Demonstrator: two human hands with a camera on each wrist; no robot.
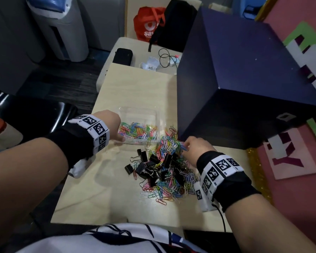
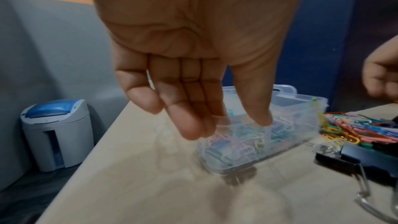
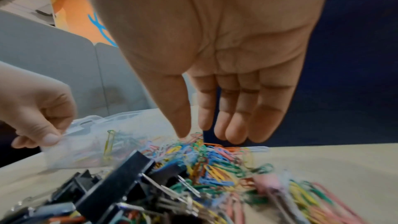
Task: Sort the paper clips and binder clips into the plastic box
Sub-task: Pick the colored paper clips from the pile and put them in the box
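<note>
A clear plastic box point(image 1: 141, 111) holding coloured paper clips stands on the pale table point(image 1: 102, 194), and looks tipped in the wrist views. My left hand point(image 1: 119, 137) pinches its near-left wall, thumb inside and fingers outside point(image 2: 232, 125). In front of the box lies a mixed pile of coloured paper clips point(image 1: 170, 183) and black binder clips point(image 1: 150, 165). My right hand point(image 1: 185, 146) hovers over the pile's far right part, fingers straight; the thumb tip touches the top clips point(image 3: 206, 134). It holds nothing.
A big dark blue box point(image 1: 244, 79) stands close on the right, just behind the right hand. Past the table's far edge are a black pouch point(image 1: 122, 56), a cable and bags. A grey-blue bin point(image 1: 62, 30) stands on the floor at left.
</note>
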